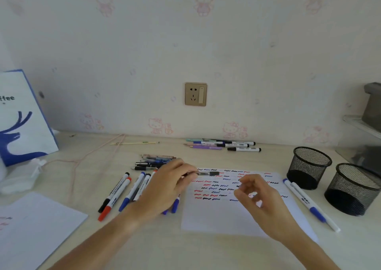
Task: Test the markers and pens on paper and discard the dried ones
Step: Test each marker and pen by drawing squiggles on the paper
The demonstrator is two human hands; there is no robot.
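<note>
in the head view, a slim dark pen with a clear barrel (208, 173) is pinched between the fingertips of the left hand (168, 184), the grip closed on its rear part. the pen lies nearly level, its front end jutting rightward past the fingers and held over the top edge of the white sheet of paper covered in red, blue and black squiggles (218, 216). the right hand (258, 197) is seen over the middle of the same sheet, fingers loosely curled with nothing in the grip, well apart from the pen.

on the pale worktop (156, 247), a row of white markers with black, red and blue caps (123, 193) is laid just left of the left hand and partly hidden beneath it. a cluster of dark and blue pens (152, 162) is found just behind that hand. a further group of markers and pastel pens (224, 145) is set near the wall. two white markers with blue caps (309, 203) are laid just right of the sheet, beside two black mesh pen cups (329, 179).
</note>
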